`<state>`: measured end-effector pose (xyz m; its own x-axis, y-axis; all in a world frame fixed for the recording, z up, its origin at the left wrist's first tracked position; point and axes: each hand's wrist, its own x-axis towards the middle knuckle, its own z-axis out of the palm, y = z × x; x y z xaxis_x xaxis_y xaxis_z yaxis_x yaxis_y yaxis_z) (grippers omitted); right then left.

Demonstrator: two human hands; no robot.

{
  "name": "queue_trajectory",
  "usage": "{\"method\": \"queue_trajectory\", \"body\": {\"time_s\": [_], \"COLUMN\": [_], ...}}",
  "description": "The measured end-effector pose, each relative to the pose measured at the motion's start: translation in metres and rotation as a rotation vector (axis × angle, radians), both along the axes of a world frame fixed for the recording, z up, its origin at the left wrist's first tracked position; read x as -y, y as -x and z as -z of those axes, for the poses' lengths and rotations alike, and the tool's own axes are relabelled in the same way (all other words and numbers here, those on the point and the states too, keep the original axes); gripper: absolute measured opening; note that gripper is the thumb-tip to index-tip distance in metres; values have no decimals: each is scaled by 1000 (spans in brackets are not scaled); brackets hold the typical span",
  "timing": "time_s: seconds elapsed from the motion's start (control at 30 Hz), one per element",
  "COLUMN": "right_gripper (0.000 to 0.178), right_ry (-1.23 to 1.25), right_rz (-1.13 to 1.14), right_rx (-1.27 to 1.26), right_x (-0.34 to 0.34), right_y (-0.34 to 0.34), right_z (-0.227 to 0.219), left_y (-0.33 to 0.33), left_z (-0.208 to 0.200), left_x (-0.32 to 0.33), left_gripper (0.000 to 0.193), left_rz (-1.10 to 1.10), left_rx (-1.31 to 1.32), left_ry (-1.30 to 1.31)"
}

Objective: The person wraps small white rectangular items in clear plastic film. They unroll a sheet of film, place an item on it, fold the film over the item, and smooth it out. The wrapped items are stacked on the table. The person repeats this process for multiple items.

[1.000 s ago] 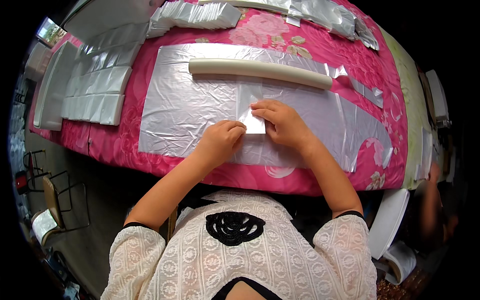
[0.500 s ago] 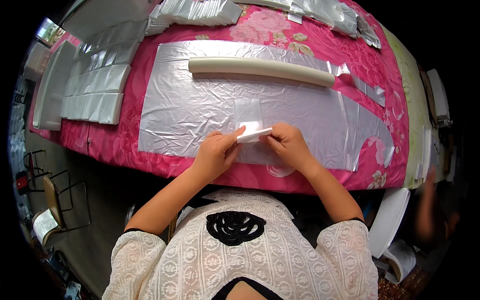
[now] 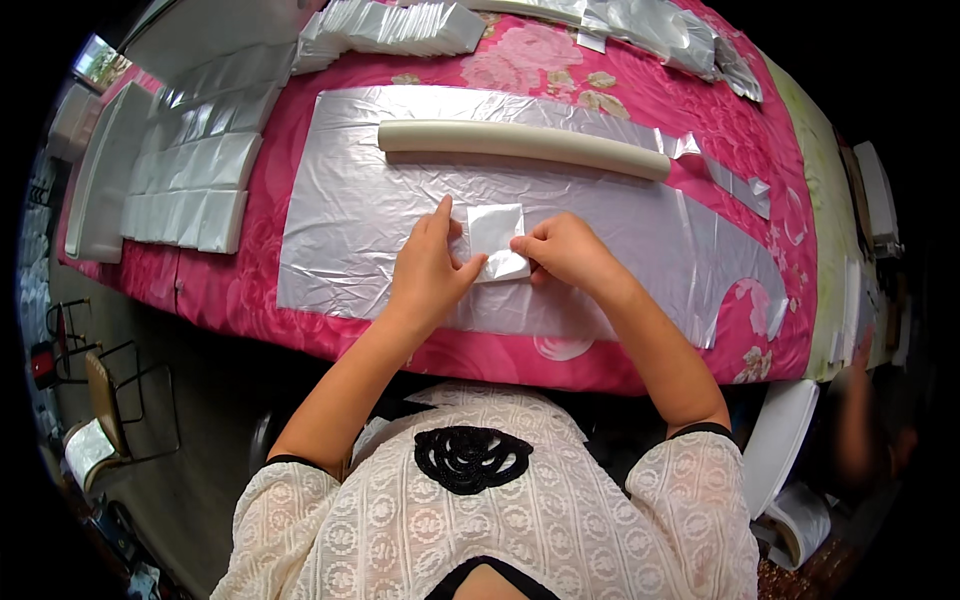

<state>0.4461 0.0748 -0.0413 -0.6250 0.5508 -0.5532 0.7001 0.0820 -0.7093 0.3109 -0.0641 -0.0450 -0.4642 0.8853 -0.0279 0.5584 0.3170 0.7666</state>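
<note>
A small folded square of glossy white plastic film (image 3: 493, 222) lies flat over the silvery sheet in front of me. My right hand (image 3: 568, 252) pinches its right edge, thumb on top and fingers bent under. My left hand (image 3: 428, 262) rests at its left side with fingers stretched out and apart, the thumb tip touching the lower left corner. Beyond both hands, a long cream-coloured tube (image 3: 520, 145) lies across the silvery sheet (image 3: 350, 210).
Rows of folded white packets (image 3: 185, 215) cover the table's left, beside a white tray (image 3: 100, 190). More packets (image 3: 390, 28) stand in a row at the back, near crumpled silvery film (image 3: 660, 35). A pink flowered cloth (image 3: 270, 200) covers the table. Another person's blurred arm (image 3: 855, 420) shows at right.
The white plastic, earlier held up folded between both hands, now lies flat on the sheet. My left hand's fingers have straightened away from it; both hands moved slightly farther forward.
</note>
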Motion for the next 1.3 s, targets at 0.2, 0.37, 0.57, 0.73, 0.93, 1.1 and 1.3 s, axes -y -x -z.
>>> {"method": "queue_trajectory", "body": {"time_s": [0.2,0.37,0.57,0.73,0.93,1.1,1.3], "right_gripper": [34,32,30,22,47,65,64], "right_ry": [-19,-53,-221,-524,-988,-929,-584], "right_rz": [-47,-44,-80,-301,-427,-466,-492], "right_rx": [23,17,7,218,-337,-310,-459], "right_x": [-3,-1,9,12,23,53,163], "right_y": [3,3,-6,-20,7,35,43], "right_z": [-5,-3,-8,-28,-14,32,33], "left_y": [-13,-26,-26,-24,-11,-8,-15], "left_z": [24,35,37,33,14,13,43], "left_x": [0,-7,-7,-6,54,133,180], "left_gripper": [74,97,108,107,56,23,31], "left_rz": [348,306,335,319,231,14,-441], "left_rx": [-548,-578,-580,-576,164,1017,1486], "left_ry": [-301,-81,-29,-68,-285,309,118]}}
